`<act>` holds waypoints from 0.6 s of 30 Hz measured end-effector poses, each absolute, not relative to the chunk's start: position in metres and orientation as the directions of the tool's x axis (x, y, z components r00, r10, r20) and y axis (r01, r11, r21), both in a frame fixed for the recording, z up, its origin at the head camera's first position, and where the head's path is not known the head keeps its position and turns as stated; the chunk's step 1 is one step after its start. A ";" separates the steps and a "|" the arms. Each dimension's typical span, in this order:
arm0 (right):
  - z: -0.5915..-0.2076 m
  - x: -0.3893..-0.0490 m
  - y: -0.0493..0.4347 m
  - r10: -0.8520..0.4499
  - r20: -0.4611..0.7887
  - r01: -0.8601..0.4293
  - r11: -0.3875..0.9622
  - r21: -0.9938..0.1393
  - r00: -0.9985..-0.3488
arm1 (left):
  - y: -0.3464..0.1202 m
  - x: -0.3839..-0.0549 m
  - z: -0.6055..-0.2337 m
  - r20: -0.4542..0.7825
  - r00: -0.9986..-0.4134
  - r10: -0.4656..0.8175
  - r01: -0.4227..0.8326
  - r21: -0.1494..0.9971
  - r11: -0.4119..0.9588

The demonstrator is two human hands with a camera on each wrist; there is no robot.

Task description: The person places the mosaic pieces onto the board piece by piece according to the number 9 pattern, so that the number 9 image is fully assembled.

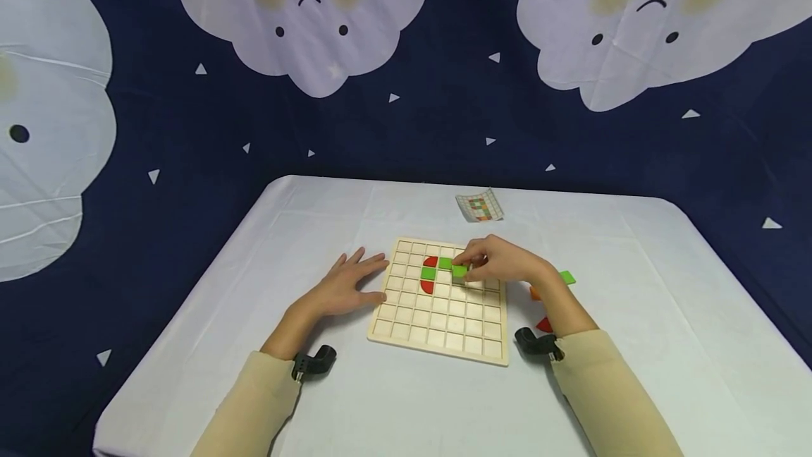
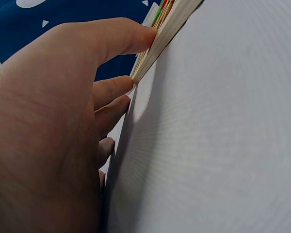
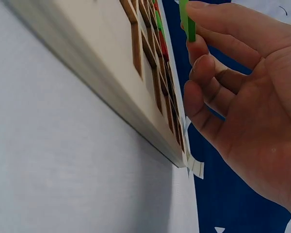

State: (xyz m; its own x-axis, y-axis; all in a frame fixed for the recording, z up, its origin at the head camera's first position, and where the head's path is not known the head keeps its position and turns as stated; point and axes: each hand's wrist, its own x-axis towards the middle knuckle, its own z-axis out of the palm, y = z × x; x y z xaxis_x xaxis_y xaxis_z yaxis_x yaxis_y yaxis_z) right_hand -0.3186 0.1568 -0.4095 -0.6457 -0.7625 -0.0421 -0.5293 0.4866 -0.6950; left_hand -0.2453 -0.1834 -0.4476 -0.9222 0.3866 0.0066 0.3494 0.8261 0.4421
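A wooden grid board (image 1: 438, 321) lies on the table in the head view. Two red rounded pieces (image 1: 427, 287) and two green square tiles (image 1: 428, 273) sit in its cells, left of my right hand (image 1: 504, 259). Between thumb and fingers that hand pinches another green square tile (image 1: 459, 271), held above the board's upper part. In the right wrist view the pinched green tile (image 3: 190, 24) is seen nearly edge-on. My left hand (image 1: 347, 284) spreads its fingers at the board's left edge, with thumb and fingertips right at the wooden rim (image 2: 162, 41).
A small patterned card (image 1: 480, 206), curled at its edges, lies behind the board. To the right, partly covered by my right forearm, are loose pieces: green (image 1: 567, 277), orange (image 1: 535, 293) and red (image 1: 544, 325). A white cloth covers the table (image 1: 666, 372).
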 end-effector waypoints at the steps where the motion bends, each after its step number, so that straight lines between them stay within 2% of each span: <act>1: -0.410 -0.319 0.157 -0.763 -0.042 -0.531 0.487 -0.693 -0.645 | -0.183 -0.246 -0.447 0.007 -0.921 0.388 0.351 0.443 0.825; 18: -0.412 -0.310 0.142 -0.799 0.011 -0.584 0.431 -0.688 -0.602 | -0.184 -0.244 -0.447 0.010 -0.923 0.383 0.347 0.450 0.823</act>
State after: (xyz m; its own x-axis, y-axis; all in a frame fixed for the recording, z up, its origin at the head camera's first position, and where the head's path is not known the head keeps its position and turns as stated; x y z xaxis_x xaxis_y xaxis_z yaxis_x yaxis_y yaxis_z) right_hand -0.3102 0.1422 -0.4117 -0.6016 -0.7988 0.0108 -0.5843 0.4308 -0.6878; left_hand -0.2444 -0.1839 -0.4469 -0.9235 0.3835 0.0105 0.3468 0.8230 0.4499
